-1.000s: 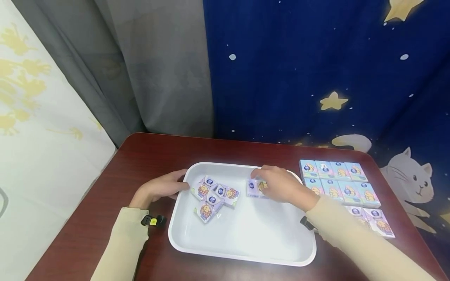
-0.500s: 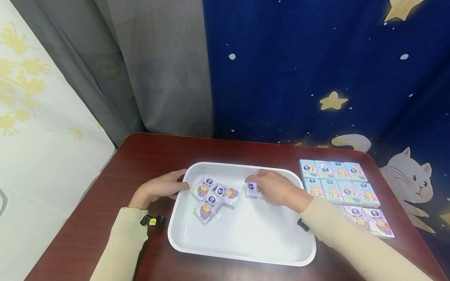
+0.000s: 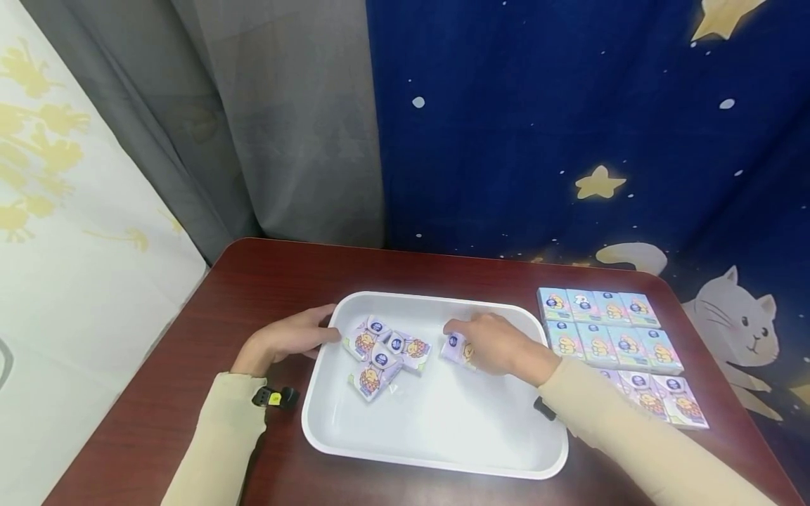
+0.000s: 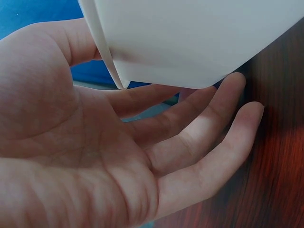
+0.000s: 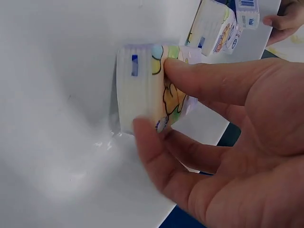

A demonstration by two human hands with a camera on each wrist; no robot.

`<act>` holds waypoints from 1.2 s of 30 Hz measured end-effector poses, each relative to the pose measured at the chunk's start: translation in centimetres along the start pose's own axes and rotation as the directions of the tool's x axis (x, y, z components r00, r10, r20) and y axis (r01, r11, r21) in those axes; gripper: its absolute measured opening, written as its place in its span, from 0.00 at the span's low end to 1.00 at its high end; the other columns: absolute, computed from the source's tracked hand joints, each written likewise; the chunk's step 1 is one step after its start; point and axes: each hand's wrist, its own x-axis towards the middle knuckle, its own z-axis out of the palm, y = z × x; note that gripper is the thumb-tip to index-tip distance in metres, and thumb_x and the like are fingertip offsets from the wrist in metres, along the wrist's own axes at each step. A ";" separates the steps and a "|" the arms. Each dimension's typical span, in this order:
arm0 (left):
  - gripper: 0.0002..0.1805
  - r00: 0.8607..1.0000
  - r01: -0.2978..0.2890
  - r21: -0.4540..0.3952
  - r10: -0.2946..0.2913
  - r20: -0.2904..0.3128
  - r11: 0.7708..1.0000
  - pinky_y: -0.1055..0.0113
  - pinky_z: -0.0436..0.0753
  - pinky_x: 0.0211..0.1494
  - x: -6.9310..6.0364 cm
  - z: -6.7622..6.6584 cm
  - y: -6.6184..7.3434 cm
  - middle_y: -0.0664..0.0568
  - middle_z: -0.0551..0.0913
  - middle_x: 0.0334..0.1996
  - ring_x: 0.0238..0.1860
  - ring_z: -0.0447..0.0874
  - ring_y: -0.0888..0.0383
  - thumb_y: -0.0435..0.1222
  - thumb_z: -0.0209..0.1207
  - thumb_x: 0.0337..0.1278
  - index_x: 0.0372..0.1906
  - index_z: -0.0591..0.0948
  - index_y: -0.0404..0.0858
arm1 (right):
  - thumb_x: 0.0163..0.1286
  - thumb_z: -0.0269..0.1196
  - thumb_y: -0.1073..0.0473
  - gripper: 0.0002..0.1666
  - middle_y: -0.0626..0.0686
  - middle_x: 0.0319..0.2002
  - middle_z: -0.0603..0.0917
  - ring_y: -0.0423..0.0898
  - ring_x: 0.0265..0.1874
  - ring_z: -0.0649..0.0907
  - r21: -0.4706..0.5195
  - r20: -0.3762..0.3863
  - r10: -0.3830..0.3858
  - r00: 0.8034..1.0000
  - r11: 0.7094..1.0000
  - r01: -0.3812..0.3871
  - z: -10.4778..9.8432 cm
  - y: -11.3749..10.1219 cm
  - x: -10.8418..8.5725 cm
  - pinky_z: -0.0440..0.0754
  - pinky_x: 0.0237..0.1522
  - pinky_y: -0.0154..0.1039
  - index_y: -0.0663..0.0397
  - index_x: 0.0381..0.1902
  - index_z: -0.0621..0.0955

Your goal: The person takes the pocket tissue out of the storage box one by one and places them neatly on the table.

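Note:
Inside the white tray [image 3: 468, 422], my right hand [image 3: 500, 342] pinches a small purple-and-white tissue pack [image 3: 457, 349], which sits slightly turned toward the far side. The right wrist view shows the thumb on the printed face of this tissue pack [image 5: 133, 90] and the fingers around its other edges. Three similar tissue packs [image 3: 373, 377] lie touching one another in the tray's left part. My left hand [image 3: 292, 336] holds the tray's left rim; in the left wrist view its thumb goes over the rim and its fingers lie along the outer wall [image 4: 166, 47].
Right of the tray, rows of blue tissue packs [image 3: 598, 341] stand on the dark red table [image 3: 285, 274], with purple tissue packs [image 3: 680, 402] in the nearest row. My right forearm covers part of that row. A blue curtain [image 3: 506, 140] hangs behind the table.
The right hand has shifted slightly left and toward me on the tissue pack, and the pack has turned from straight to slanted. My left hand and the three other packs have stayed put.

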 end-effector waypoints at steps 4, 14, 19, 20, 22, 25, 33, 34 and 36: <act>0.33 1.000 0.001 0.001 -0.001 -0.002 1.000 0.44 0.91 0.55 0.0 0.0 0.0 0.39 0.86 0.55 0.49 0.91 0.44 0.31 0.59 0.76 0.81 0.66 0.32 | 0.70 0.70 0.74 0.32 0.63 0.56 0.84 0.52 0.38 0.84 0.042 0.029 0.045 0.999 0.998 -0.046 0.0 -0.3 -0.2 0.87 0.40 0.46 0.43 0.67 0.84; 0.34 1.000 -0.002 -0.009 0.002 0.005 1.000 0.43 0.91 0.55 0.0 0.0 -0.1 0.39 0.86 0.56 0.50 0.91 0.44 0.32 0.59 0.76 0.82 0.65 0.32 | 0.67 0.74 0.74 0.36 0.59 0.56 0.85 0.51 0.43 0.84 0.048 0.053 0.029 0.998 0.998 -0.032 -0.7 -0.3 -0.8 0.88 0.47 0.49 0.42 0.69 0.85; 0.34 1.000 -0.004 -0.011 0.004 0.004 1.000 0.43 0.91 0.54 0.1 0.0 -0.2 0.39 0.86 0.55 0.50 0.91 0.43 0.31 0.59 0.76 0.81 0.66 0.32 | 0.67 0.76 0.71 0.35 0.55 0.54 0.86 0.50 0.47 0.84 0.063 0.029 0.009 1.000 0.998 -0.011 -1.2 -0.1 -1.3 0.89 0.53 0.52 0.43 0.69 0.85; 0.34 1.000 -0.005 -0.011 0.005 0.004 1.000 0.43 0.91 0.55 0.1 0.0 -0.2 0.39 0.86 0.55 0.50 0.91 0.43 0.31 0.59 0.76 0.81 0.66 0.32 | 0.67 0.76 0.70 0.35 0.55 0.54 0.87 0.50 0.48 0.84 0.069 0.022 0.002 1.000 0.998 -0.004 -1.2 0.0 -1.4 0.88 0.55 0.53 0.43 0.69 0.85; 0.34 1.000 -0.006 -0.008 0.006 0.004 1.000 0.44 0.92 0.54 0.1 0.0 -0.2 0.39 0.86 0.55 0.50 0.91 0.43 0.31 0.59 0.76 0.81 0.66 0.32 | 0.66 0.77 0.69 0.34 0.54 0.55 0.87 0.51 0.51 0.85 0.081 0.008 -0.012 1.000 0.997 0.012 -1.4 0.2 -1.6 0.88 0.58 0.55 0.44 0.69 0.85; 0.34 1.000 -0.007 -0.006 0.007 0.003 1.000 0.44 0.92 0.54 0.1 0.0 -0.2 0.39 0.86 0.55 0.50 0.91 0.43 0.31 0.59 0.76 0.81 0.66 0.32 | 0.65 0.79 0.67 0.35 0.54 0.59 0.88 0.53 0.56 0.86 0.117 -0.008 -0.030 1.000 0.993 0.030 -1.6 0.6 -2.0 0.87 0.61 0.57 0.44 0.68 0.85; 0.34 1.000 -0.010 -0.002 0.010 0.002 1.000 0.44 0.92 0.53 0.1 0.0 -0.2 0.39 0.86 0.55 0.49 0.92 0.44 0.31 0.59 0.76 0.81 0.66 0.32 | 0.64 0.81 0.64 0.36 0.52 0.58 0.88 0.48 0.48 0.85 0.281 -0.055 -0.072 0.996 0.956 0.084 -2.7 1.8 -3.1 0.89 0.47 0.45 0.48 0.69 0.83; 0.34 1.000 -0.011 -0.003 0.011 0.001 1.000 0.44 0.92 0.53 0.1 0.0 -0.2 0.38 0.86 0.55 0.49 0.92 0.44 0.31 0.59 0.76 0.81 0.66 0.32 | 0.63 0.81 0.63 0.37 0.52 0.57 0.88 0.47 0.45 0.85 0.309 -0.060 -0.076 0.995 0.947 0.091 -2.8 2.0 -3.3 0.89 0.44 0.43 0.49 0.69 0.83; 0.34 1.000 -0.012 -0.002 0.012 0.001 1.000 0.44 0.92 0.53 0.1 0.0 -0.2 0.38 0.86 0.55 0.49 0.92 0.44 0.31 0.60 0.75 0.81 0.66 0.32 | 0.63 0.81 0.63 0.37 0.53 0.56 0.88 0.46 0.38 0.84 0.368 -0.061 -0.076 0.995 0.925 0.093 -3.0 2.4 -3.6 0.87 0.38 0.41 0.51 0.70 0.83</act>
